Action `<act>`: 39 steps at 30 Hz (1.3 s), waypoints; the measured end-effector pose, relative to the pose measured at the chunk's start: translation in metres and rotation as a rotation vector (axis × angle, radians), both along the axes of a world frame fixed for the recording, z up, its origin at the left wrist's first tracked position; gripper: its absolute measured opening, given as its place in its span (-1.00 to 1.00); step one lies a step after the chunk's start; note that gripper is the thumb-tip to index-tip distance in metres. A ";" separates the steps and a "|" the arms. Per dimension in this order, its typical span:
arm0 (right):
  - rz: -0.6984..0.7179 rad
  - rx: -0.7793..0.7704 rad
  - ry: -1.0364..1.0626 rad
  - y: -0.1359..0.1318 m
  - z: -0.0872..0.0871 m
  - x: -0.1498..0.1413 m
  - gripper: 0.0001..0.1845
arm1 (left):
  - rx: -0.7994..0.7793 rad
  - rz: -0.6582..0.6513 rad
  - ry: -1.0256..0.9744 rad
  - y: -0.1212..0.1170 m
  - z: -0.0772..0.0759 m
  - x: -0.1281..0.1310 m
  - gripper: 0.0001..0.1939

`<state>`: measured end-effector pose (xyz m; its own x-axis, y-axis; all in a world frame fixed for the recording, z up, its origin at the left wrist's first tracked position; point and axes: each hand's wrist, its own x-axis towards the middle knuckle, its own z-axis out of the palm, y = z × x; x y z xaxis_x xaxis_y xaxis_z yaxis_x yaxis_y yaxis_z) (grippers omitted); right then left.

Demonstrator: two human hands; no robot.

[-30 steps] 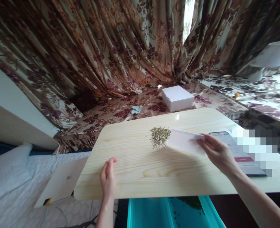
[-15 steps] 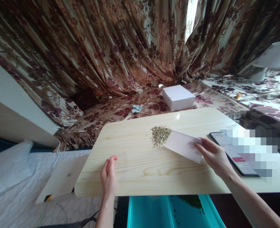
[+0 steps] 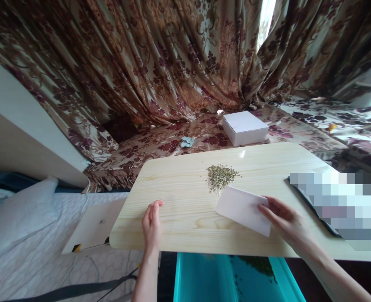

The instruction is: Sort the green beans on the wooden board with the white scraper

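In my right hand (image 3: 288, 220) is a white card (image 3: 244, 209), pinched at its right end between thumb and fingers and tilted over the tabletop. Just beyond the card's left end lies a loose pile of small green-brown grains (image 3: 220, 177), with a few scattered around it. My left hand (image 3: 152, 222) is over the table's left part, palm side turned inward, its fingers loosely curved and nothing visible in it. Both hands are at the pale wooden table (image 3: 179, 214).
Below the table's front edge is a turquoise divided bin (image 3: 204, 277); dark green bits (image 3: 257, 266) lie in its right compartment. A phone-like device (image 3: 314, 209), partly blurred, lies at right. Behind the table sit a white box (image 3: 245, 128) and a small pale cloth (image 3: 187, 141).
The card has drawn back toward me, away from the pile, and a few grains now lie to the pile's right. The whole view has shifted slightly; my left hand keeps its pose.
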<state>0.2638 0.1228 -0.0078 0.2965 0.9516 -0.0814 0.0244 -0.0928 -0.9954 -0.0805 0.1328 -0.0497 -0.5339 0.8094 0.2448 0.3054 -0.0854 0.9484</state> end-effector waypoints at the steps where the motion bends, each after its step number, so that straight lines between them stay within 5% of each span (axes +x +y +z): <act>1: 0.018 -0.003 0.013 -0.003 -0.001 -0.003 -0.52 | 0.002 0.002 -0.001 0.000 0.000 0.000 -0.57; 12: 0.307 -0.052 -0.066 -0.043 0.016 -0.043 -0.53 | 0.006 0.004 -0.005 0.000 0.003 0.001 -0.58; 21: -0.142 0.250 -0.492 -0.002 0.010 -0.004 -0.66 | 0.004 -0.001 0.009 0.000 0.004 0.002 -0.57; 26: -0.126 0.276 -0.612 0.008 0.004 -0.002 -0.68 | -0.010 -0.014 0.018 -0.002 0.004 0.001 -0.57; 39: -0.034 0.265 -0.544 0.016 0.001 -0.014 -0.73 | 0.000 -0.019 0.026 -0.002 0.004 0.001 -0.57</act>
<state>0.2494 0.1384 -0.0067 0.2599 0.9080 0.3286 0.5375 0.1466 -0.8304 -0.0797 0.1304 -0.0460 -0.5117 0.8196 0.2579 0.3278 -0.0912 0.9403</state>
